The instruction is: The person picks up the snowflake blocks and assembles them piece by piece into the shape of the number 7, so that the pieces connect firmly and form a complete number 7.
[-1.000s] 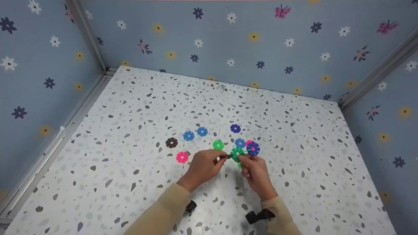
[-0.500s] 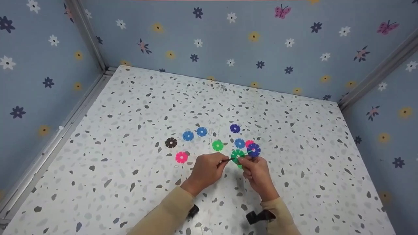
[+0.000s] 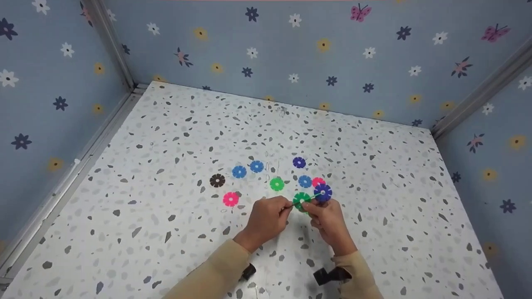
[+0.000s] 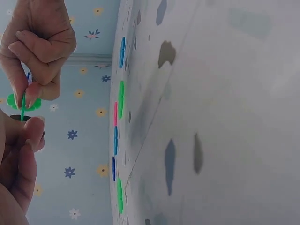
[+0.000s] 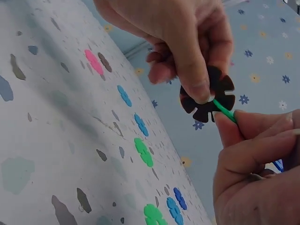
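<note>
My left hand (image 3: 266,216) pinches a dark brown notched plastic disc (image 5: 224,85) between thumb and fingers. Facing it, my right hand (image 3: 330,222) pinches a green notched disc (image 3: 298,197). A thin green edge runs from there to a dark blue disc (image 3: 328,195), so these pieces look joined. In the right wrist view the brown disc's slotted rim meets a green edge (image 5: 225,110) at the right fingertips. Fingers hide much of the blue disc there. Both hands are raised above the speckled tabletop in the left wrist view.
Loose notched discs lie beyond the hands on the speckled table (image 3: 166,249): dark brown (image 3: 213,180), pink (image 3: 226,199), blue (image 3: 235,172), light green (image 3: 273,184) and dark blue (image 3: 296,162). Another blue disc (image 3: 302,182) lies near the right hand. Flower-patterned walls (image 3: 266,41) enclose the table.
My left hand has shifted slightly right and down, bringing the brown disc close against the green one. The joined green and blue discs have dropped a little in the head view.
</note>
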